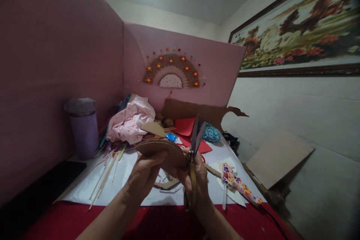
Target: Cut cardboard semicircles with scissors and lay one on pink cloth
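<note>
My left hand (147,172) pinches a curved piece of brown cardboard (165,153) from its left side, its rounded edge facing up. In my right hand (198,180) is a pair of scissors (194,150), blades pointing up and slightly parted, the brass-coloured handle hanging below the palm. My right fingertips also touch the cardboard's right end. Just behind it lies a half-round cardboard piece (153,128). Cardboard offcuts (167,184) lie on the white sheet beneath my hands.
A glue gun with flower pattern (239,185) lies at right, its cord trailing off. Thin sticks (108,174), pink cloth (133,118) and a purple bin (84,131) are at left. Red paper (184,125) and blue yarn (211,133) lie behind. A decorated cardboard fan (171,60) hangs ahead.
</note>
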The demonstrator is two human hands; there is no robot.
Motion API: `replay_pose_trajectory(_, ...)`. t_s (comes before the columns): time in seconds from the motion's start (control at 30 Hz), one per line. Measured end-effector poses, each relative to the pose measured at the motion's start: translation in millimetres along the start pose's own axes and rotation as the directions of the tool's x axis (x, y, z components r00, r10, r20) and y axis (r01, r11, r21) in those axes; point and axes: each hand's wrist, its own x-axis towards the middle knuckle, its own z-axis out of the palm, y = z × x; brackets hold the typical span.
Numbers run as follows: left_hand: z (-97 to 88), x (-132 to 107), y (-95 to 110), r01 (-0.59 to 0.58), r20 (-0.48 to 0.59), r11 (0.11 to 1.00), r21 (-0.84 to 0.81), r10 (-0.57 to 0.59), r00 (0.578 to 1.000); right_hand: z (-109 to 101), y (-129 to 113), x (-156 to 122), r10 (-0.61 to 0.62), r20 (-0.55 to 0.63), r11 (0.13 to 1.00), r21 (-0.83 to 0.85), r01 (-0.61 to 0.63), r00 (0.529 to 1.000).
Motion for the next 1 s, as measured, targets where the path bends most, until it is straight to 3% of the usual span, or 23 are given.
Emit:
replay_pose_trajectory(0.17,0.3,-1,0,-0.027,-0.007,0.999,0.040,0.027,1.000,0,-1,0,-0.050,-0.027,0.999,-0.020,0.049,0.998)
replay_pose_trajectory(0.57,1.5,0,3,-0.145,0.111,0.937,0.318,0.115,0.987,3,25,-3,-0.104,0.144,0.989,0.123,0.086,0.984)
replay_pose_trajectory(0.8,3.9,-1,2,-0.185,0.155,0.904,0.386,0.135,0.979,0,12,-4,-0.124,0.122,0.992,0.009,0.123,0.985)
replay_pose_trajectory(1.0,-4.1,1,1,-0.104,0.136,0.892,0.440,0.049,0.990,0,13,-4,-0.171,0.079,0.981,-0.077,0.177,0.982)
